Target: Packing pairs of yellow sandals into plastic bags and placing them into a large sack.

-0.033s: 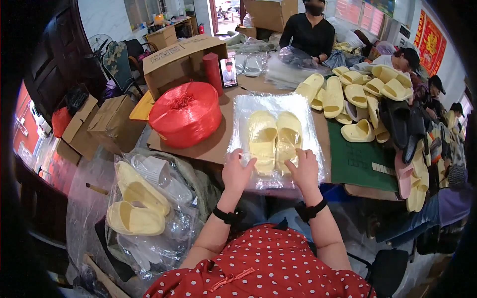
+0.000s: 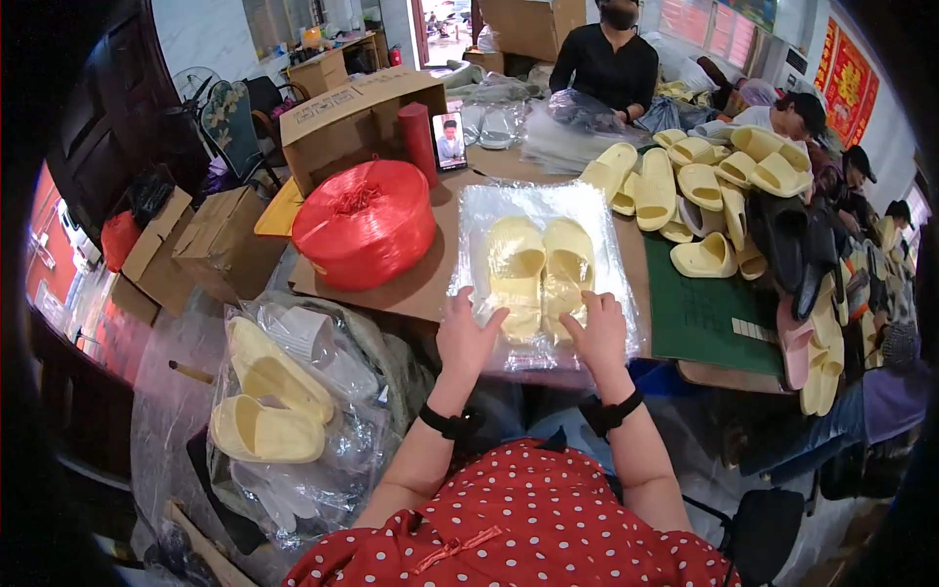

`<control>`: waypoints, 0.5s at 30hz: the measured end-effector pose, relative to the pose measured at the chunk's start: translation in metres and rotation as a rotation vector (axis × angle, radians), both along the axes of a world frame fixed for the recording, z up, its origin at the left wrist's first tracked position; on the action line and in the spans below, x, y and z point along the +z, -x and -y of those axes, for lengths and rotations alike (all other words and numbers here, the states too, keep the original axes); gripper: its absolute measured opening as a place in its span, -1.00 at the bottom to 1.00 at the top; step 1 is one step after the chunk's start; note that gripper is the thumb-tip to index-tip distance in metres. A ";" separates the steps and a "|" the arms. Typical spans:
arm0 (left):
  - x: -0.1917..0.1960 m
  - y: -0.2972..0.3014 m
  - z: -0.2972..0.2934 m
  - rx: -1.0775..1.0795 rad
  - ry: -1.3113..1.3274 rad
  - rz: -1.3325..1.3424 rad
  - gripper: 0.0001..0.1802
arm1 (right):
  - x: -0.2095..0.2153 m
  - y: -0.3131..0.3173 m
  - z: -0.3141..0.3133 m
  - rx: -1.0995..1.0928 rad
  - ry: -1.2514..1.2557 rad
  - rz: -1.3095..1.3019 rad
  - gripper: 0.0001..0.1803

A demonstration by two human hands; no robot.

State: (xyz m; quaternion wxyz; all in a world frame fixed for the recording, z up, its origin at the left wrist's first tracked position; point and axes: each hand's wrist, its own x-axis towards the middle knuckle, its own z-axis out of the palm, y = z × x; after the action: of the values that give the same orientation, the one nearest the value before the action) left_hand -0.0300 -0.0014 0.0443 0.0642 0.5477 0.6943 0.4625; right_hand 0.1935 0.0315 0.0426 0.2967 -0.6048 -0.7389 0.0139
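A pair of pale yellow slippers (image 2: 541, 266) lies side by side inside a clear plastic bag (image 2: 548, 201) on the brown table (image 2: 411, 284) in front of me. My left hand (image 2: 468, 338) rests flat on the near left part of the bag, fingers spread beside the left slipper's heel. My right hand (image 2: 598, 330) presses on the near right part, fingertips touching the right slipper's heel. Both wrists wear black bands.
A big red spool of twine (image 2: 364, 223) sits left of the bag, with a cardboard box (image 2: 358, 117) and a phone (image 2: 449, 141) behind it. Loose yellow slippers (image 2: 685, 181) pile at right by a green mat (image 2: 704, 313). Bagged slippers (image 2: 269, 391) lie lower left. Other people sit across the table.
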 end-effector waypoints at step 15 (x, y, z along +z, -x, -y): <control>0.025 -0.015 -0.018 -0.140 0.088 -0.190 -0.31 | -0.012 -0.001 0.000 -0.028 -0.074 -0.048 -0.39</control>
State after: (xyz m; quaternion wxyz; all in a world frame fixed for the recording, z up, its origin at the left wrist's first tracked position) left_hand -0.0152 0.0166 0.0697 0.0541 0.6329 0.6769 0.3720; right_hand 0.1947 0.0311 0.0308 0.3368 -0.6033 -0.7229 -0.0030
